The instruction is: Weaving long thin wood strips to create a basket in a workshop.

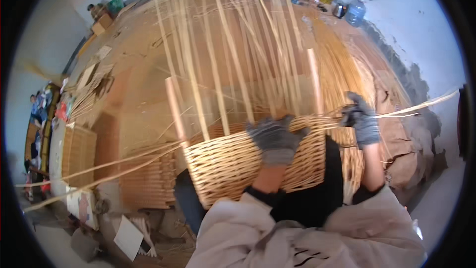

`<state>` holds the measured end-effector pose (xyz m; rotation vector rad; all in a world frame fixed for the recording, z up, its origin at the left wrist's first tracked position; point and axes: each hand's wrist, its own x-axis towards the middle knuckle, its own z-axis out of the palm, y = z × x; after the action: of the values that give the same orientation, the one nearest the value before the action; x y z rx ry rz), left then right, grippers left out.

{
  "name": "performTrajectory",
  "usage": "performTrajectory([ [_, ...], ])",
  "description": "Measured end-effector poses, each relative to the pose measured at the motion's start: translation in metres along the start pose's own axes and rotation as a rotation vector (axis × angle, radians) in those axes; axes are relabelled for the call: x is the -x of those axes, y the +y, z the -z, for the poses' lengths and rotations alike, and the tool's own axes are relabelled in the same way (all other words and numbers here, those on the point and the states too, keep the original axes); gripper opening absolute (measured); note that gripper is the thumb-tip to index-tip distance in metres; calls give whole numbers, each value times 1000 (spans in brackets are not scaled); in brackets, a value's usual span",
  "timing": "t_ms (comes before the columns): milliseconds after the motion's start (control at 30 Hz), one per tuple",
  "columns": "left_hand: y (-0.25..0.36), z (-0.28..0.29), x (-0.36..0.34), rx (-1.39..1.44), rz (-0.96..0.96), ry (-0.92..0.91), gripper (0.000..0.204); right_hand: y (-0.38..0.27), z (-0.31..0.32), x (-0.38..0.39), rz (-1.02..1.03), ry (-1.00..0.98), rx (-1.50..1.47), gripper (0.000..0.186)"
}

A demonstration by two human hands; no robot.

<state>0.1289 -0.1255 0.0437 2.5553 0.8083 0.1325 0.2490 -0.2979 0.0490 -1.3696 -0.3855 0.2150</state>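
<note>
A partly woven wicker basket [225, 166] rests on my lap, with tall pale upright stakes [230, 44] rising from it. Thicker wooden posts stand at its corners, one of them the right corner post [313, 79]. My left hand [277, 139], in a grey glove, lies over the upper edge of the near wall with its fingers spread. At the right corner my right hand [359, 119], gloved too, is closed around weaving strands [416, 106] whose ends run out to the right. More loose strands [99, 178] trail from the left corner.
A bundle of long thin canes [337, 54] lies on the floor at the right. Woven panels [146, 181] and a wooden box [79, 151] stand to the left. Farther off are a blue water bottle [355, 12], a kettle [339, 10] and a cardboard box [102, 24].
</note>
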Motion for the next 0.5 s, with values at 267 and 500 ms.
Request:
performTrajectory([
  [267,-146,29,70,1313,329,605,14,-35,-102,23,348,-480,468,36],
  [500,-227,41,27,851,-124,489,34,24,-254,46,623,-815,738,30],
])
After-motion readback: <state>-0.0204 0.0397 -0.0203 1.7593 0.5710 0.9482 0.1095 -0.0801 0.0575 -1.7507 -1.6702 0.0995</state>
